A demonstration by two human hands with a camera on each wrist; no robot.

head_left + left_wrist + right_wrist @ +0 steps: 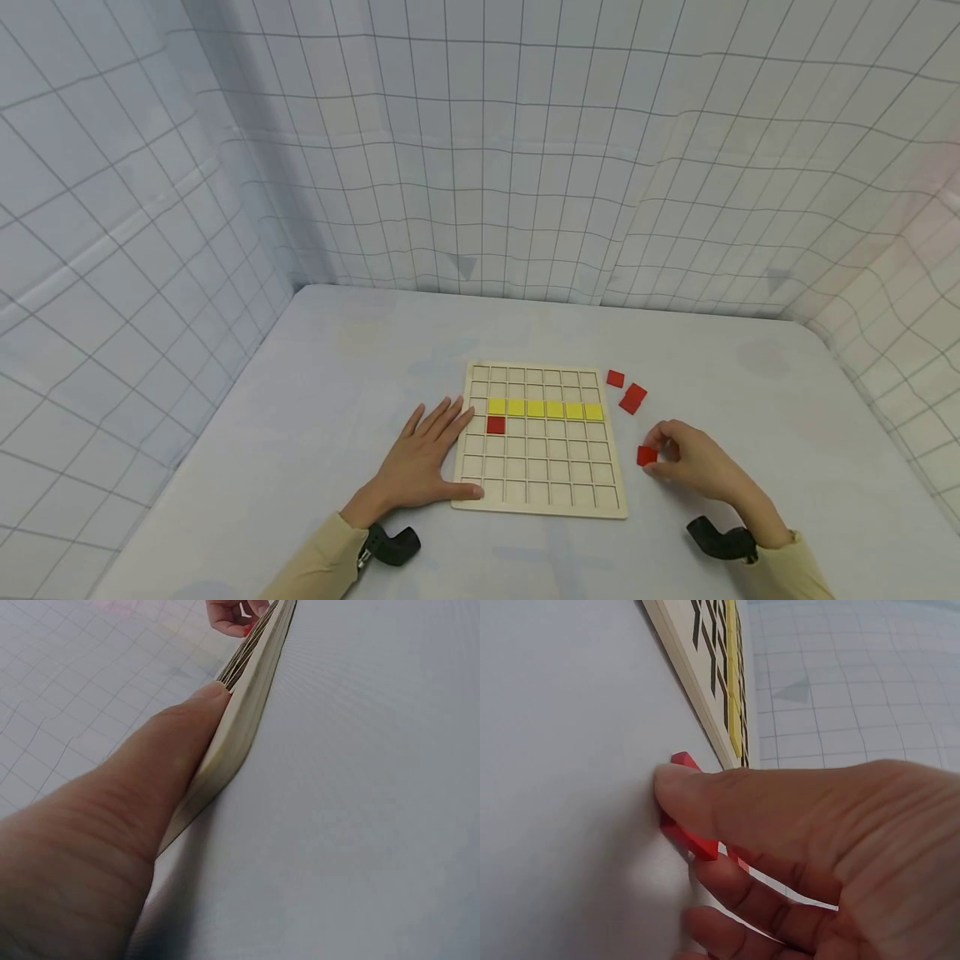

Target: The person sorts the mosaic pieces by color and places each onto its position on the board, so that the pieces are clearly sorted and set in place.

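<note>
A pale wooden grid board (pixel 540 510) lies flat on the table, divided into square cells. Yellow square tiles (pixel 535 408) fill most of one row, and a single red tile (pixel 496 425) sits in the cell below the leftmost yellow one. My left hand (pixel 416 468) rests at the board's left side, fingers spread straight, with the thumb over its near left corner. Right of the board, my right hand (pixel 693 461) pinches a red square tile (pixel 697 844) between thumb and fingers, close over the table. In the right wrist view the thumb covers part of this tile.
Several loose red tiles (pixel 634 393) lie beyond the board's right edge, two of them touching or overlapping, with another red tile (pixel 615 378) nearer the far right corner. White grid-patterned cloth (pixel 517 167) hangs behind the table and on both sides.
</note>
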